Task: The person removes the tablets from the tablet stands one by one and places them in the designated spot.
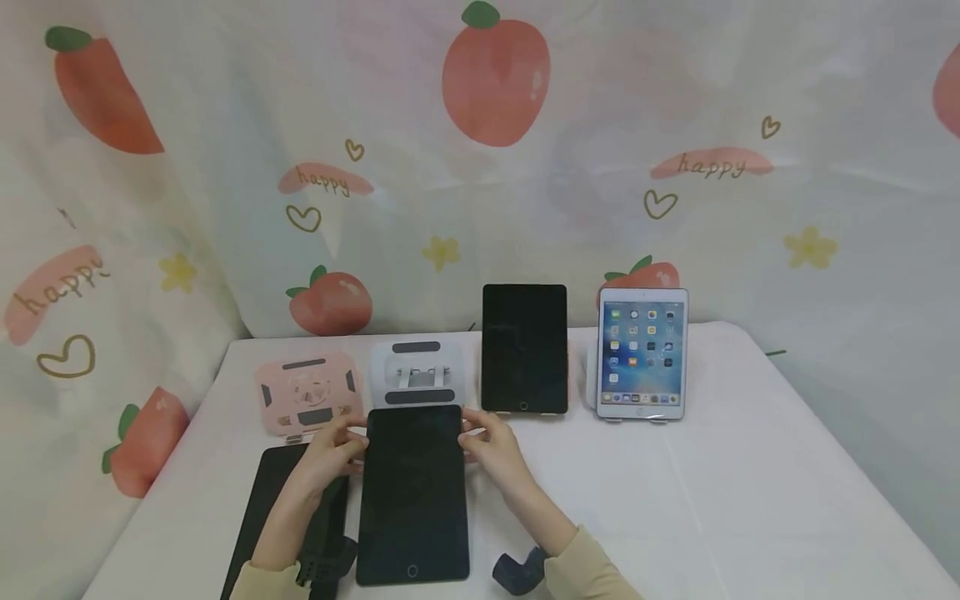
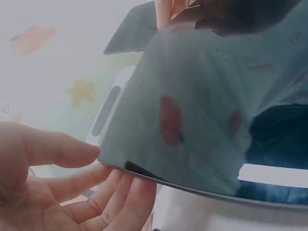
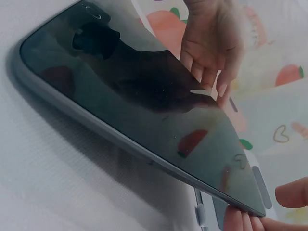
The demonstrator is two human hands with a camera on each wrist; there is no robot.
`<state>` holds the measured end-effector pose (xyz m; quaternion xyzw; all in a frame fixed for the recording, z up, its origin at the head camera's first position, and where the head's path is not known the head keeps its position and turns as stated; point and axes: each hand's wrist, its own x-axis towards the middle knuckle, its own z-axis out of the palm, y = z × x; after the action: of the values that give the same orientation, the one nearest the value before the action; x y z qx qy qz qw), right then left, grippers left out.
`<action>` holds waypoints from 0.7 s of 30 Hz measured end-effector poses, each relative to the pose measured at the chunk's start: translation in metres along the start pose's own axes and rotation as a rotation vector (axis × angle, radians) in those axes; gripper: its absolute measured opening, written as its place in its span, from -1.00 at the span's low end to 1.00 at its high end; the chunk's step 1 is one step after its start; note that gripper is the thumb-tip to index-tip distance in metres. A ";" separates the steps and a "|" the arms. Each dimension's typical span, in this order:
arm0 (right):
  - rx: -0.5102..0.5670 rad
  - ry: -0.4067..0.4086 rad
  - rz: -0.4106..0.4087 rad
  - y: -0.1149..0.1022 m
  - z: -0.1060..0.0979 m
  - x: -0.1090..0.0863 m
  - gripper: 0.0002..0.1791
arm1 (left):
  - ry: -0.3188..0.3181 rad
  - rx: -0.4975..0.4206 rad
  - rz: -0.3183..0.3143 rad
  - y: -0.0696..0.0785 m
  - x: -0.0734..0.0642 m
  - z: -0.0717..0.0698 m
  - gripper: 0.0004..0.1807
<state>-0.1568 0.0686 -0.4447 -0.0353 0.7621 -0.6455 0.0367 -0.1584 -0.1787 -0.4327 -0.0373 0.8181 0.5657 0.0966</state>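
The tablet [image 1: 414,496] is slanting, top end raised over the worktop [image 1: 750,492], between left hand [image 1: 330,457] and right hand [image 1: 497,454], its long axis pointing at the white stand [image 1: 390,371] beyond. The left is pinching one top corner; right fingers [image 3: 234,219] are curling under the other. Glossy glass is mirroring red shapes.

Left hand [image 2: 57,188]: thumb and fingers pinch a glossy black rectangular tablet [image 2: 202,120] by one corner | screen mirrors red patches | partly hidden behind: white stand with grey strip [image 2: 106,111] | top: right hand [image 2: 165,10], dark flat rectangular slab [image 2: 131,32] | pale flower-printed cloth [image 2: 53,110]
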 end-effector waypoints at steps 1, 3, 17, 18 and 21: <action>-0.006 -0.005 0.006 0.001 0.000 0.000 -0.48 | 0.001 0.000 -0.002 0.000 0.001 0.001 -0.59; -0.016 -0.014 0.017 0.002 0.000 0.001 -0.46 | 0.004 0.003 -0.017 -0.002 0.003 0.002 -0.58; -0.021 -0.068 0.093 0.004 0.003 -0.001 -0.41 | 0.012 0.050 -0.121 -0.008 0.006 0.008 -0.59; -0.027 -0.069 0.099 0.004 0.004 -0.001 -0.41 | 0.009 0.059 -0.121 -0.008 0.006 0.009 -0.59; -0.044 -0.077 0.111 0.005 0.004 -0.001 -0.39 | -0.003 0.076 -0.122 -0.009 0.006 0.009 -0.57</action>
<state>-0.1554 0.0658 -0.4498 -0.0187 0.7749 -0.6237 0.1008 -0.1619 -0.1728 -0.4454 -0.0824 0.8350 0.5274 0.1334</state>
